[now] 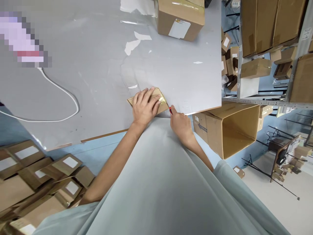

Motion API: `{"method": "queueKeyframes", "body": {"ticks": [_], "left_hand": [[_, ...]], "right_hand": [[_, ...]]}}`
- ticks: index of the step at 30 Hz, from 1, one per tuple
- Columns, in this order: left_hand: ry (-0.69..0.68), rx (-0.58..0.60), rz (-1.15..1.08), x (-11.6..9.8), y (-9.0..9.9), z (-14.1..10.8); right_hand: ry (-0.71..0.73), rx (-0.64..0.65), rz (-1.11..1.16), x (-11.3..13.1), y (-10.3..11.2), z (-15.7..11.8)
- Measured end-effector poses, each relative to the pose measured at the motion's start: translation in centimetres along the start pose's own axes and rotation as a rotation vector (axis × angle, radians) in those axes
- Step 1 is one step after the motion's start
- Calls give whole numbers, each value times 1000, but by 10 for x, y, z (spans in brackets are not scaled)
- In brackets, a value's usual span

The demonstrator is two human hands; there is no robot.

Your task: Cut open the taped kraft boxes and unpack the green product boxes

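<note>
A small, flat cardboard box [163, 103] with shiny clear tape along one end lies at the near edge of the grey table. My left hand [144, 105] rests on top of it, fingers apart and laid across the cardboard, covering much of the box. In my right hand [180, 124] is a utility knife [170, 110], of which only a bit of red and black handle shows. Its tip is at the taped right end of the box; whether the blade is in the tape I cannot tell.
A taped, labelled carton [181, 24] stands at the table's far side, near torn white scraps [132, 45]. A white cable [73, 98] curves at left. Several cartons [66, 166] are piled below left. A large open carton [234, 130] and loaded shelving [264, 68] are at right.
</note>
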State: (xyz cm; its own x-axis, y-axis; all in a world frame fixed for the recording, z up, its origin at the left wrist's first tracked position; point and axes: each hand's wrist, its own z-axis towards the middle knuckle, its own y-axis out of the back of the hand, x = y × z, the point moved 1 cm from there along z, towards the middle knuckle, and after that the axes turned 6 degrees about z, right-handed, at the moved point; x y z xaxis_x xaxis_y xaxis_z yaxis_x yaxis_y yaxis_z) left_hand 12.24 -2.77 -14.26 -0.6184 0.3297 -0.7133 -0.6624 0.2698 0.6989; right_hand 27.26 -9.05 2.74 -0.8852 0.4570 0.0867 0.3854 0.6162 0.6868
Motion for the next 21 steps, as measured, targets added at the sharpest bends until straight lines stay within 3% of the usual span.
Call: {"method": "queueKeyframes", "body": {"ticks": [3,6,9,12,14,17,21], "left_hand": [[28,-10,-11,9,3,-6],[56,-33,5,28,12,-21],[58,-61,44,55,32,-45],[110,-91,97,77,59,-75],[201,-128,131,84,76,-95],[298,-184,109,87,89,-116],[336,-207,40,87,82,-116]], "right_hand": [[58,-133,165,-18,7,8],[104,-221,445,-45,-7,61],[34,-90,681,-56,-40,133],[7,12,844,-43,-70,177],[39,60,941,-29,-83,183],[109,100,1015,-12,-89,171],[144,47,981,-7,-82,146]]}}
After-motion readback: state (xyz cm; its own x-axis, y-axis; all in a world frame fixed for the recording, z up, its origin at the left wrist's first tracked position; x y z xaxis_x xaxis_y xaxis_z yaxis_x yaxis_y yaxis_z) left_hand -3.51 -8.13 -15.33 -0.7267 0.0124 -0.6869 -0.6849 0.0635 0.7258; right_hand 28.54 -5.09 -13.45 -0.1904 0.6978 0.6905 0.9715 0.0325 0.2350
